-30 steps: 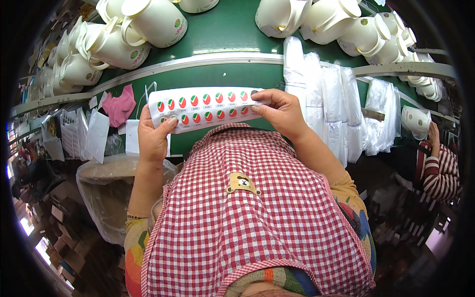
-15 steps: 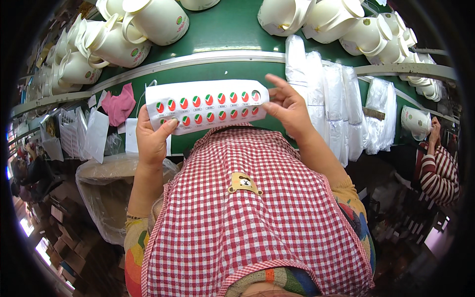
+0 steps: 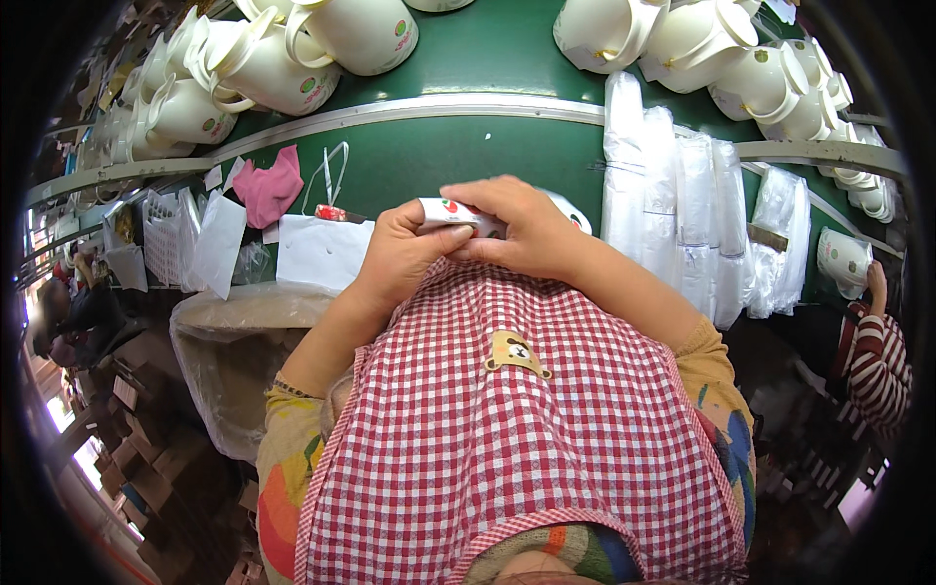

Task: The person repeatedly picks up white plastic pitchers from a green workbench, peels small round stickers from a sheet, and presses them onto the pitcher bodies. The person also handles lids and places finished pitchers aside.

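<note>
A pink cloth (image 3: 268, 187) lies near white paper (image 3: 217, 246) and a plastic-lined box (image 3: 207, 366), with folded plastic bags (image 3: 659, 185) farther right

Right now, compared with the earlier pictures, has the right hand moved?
Yes. The right hand has moved to the left, away from the plastic bundles on the bench and closer to the left hand.

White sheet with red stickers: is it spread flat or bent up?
Bent up: the sheet curves between the left hand and right hand; folded or rolled, cannot tell.
</note>
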{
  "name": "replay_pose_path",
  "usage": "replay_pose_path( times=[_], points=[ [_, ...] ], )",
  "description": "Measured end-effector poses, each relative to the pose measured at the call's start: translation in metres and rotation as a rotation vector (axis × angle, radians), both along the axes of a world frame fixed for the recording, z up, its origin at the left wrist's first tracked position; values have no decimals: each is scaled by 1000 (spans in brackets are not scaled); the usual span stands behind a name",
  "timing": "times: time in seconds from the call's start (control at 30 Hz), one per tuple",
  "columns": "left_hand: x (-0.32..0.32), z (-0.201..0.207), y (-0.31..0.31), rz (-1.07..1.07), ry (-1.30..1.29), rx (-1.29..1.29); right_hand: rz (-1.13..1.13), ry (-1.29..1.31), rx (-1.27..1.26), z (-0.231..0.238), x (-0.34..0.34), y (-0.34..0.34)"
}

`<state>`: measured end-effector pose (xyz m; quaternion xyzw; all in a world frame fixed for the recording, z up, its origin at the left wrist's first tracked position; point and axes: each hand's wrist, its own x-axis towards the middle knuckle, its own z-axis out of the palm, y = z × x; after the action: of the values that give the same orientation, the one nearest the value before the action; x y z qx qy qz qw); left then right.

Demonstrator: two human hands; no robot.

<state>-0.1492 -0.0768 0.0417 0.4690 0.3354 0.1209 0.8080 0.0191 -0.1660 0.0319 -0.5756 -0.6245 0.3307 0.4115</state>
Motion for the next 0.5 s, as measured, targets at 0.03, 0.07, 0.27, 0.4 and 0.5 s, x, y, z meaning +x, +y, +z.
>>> replay_pose_path(
  times=[0.03,0.07,0.27,0.4,0.5],
  points=[
    [-4,-3,0,-33,25,39,-25,-2,-44,-1,-3,-2],
    [-9,-9,1,-68,50,77,-25,40,-104,2,-4,-3],
    [-16,-24,-2,-130,34,411,-5,-32,-207,-1,-4,-5],
    [-12,-29,-3,-99,50,516,-9,-124,57,-12,-3,-2],
    [-9,-25,-3,-89,44,558,-124,61,-9,-1,-8,-4]
  ],
)
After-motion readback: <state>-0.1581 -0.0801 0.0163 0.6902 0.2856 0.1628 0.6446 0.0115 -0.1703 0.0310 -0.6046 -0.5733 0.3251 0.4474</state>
